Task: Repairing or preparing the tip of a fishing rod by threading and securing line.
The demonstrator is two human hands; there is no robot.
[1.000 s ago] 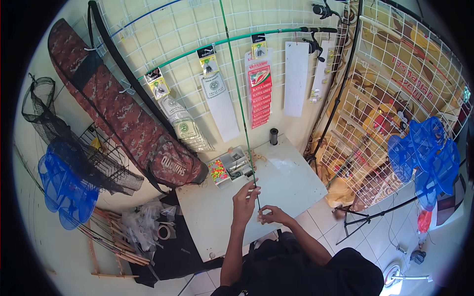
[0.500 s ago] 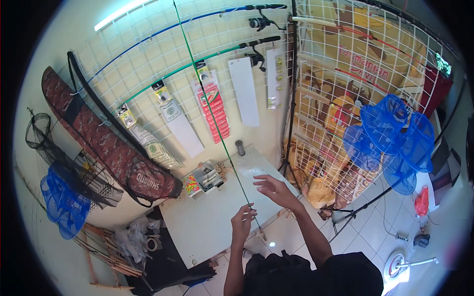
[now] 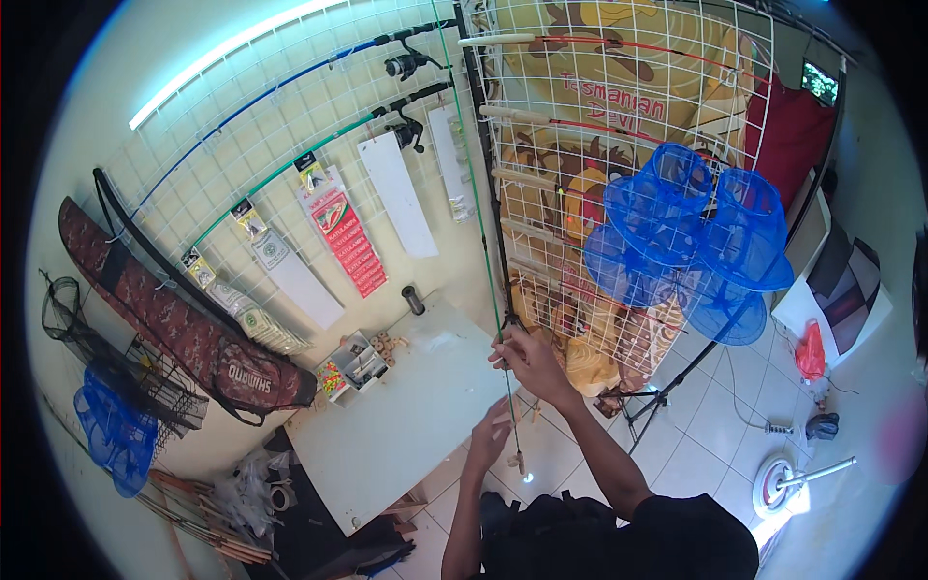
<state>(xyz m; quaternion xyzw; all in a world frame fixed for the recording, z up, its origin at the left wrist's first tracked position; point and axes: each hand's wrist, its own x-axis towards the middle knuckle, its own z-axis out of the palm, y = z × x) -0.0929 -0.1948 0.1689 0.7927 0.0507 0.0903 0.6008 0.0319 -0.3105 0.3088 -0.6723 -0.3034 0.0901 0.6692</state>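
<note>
A long, thin green fishing rod (image 3: pixel 489 261) stands nearly upright before me, rising past the two wall panels. My right hand (image 3: pixel 534 365) is closed around it with the fingertips pinched, above the table's right edge. Lower down, my left hand (image 3: pixel 490 437) is beside the rod with its fingers stretched out and slightly blurred. The fingertips reach the rod's edge, though whether they touch it I cannot tell. Below both hands the rod's lower end (image 3: pixel 518 456) hangs over the tiled floor, with a small pale piece at its tip.
A white table (image 3: pixel 387 440) carries a divided box (image 3: pixel 360 367) of small tackle and a dark cylinder (image 3: pixel 413 300). Rods with reels (image 3: pixel 411 64) hang on the wall grid. Blue mesh nets (image 3: pixel 691 232) hang at right, above a black stand (image 3: pixel 643 406). A camouflage rod bag (image 3: pixel 184 309) leans left.
My view has turned to the right. My right hand, open and apart from the rod before, now grips it. The left hand has loosened its pinch, and the rod stands more upright.
</note>
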